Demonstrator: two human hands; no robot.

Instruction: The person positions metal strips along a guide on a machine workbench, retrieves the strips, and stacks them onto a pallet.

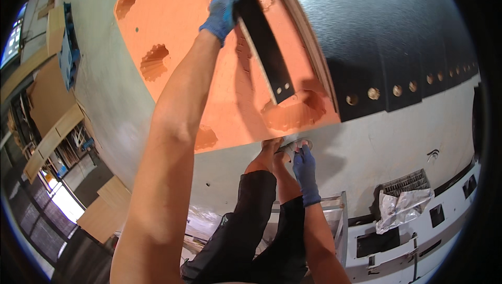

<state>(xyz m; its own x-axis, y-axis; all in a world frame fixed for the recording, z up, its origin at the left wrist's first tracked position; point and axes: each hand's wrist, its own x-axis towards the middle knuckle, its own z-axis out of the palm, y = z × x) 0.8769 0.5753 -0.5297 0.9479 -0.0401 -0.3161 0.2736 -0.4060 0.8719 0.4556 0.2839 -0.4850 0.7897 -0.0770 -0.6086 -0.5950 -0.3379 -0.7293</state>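
Note:
My left hand [221, 16], in a blue knitted glove, is closed on the edge of a long black board strip [264, 48]. The strip has a pale edge and two small holes at its near end. It is tilted above an orange sheet [193, 82] with jagged, scooped-out hollows, and throws a shadow on it. Lower down, my right hand [305, 171], gloved in blue with bare fingertips, is closed beside my feet [269, 153]. Something thin and rounded shows at its fingertips, too unclear to name.
Black panels [397, 75] with round holes along their near ends lie at the right. A metal frame [342, 226] stands near my legs. Farther right are a dark crate [413, 182] and crumpled plastic [402, 208]. Wooden boards [55, 140] stand at the left.

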